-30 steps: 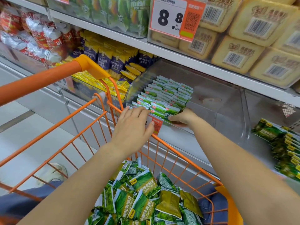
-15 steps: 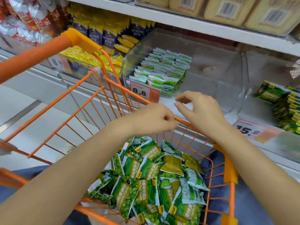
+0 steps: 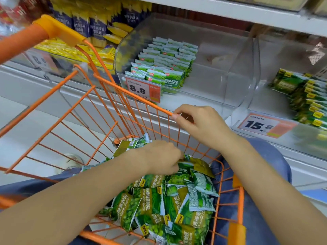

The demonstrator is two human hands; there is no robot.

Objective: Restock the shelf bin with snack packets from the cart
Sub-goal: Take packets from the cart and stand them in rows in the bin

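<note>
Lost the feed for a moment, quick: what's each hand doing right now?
Left hand: fingers curled onto a green snack packet in the cart.
Right hand: above the cart rim, fingers loosely curled, holding nothing.

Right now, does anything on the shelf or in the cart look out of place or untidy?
Nothing looks damaged or spilled. The green packets lie jumbled in the cart, while those in the clear bin stand in neat rows.
</note>
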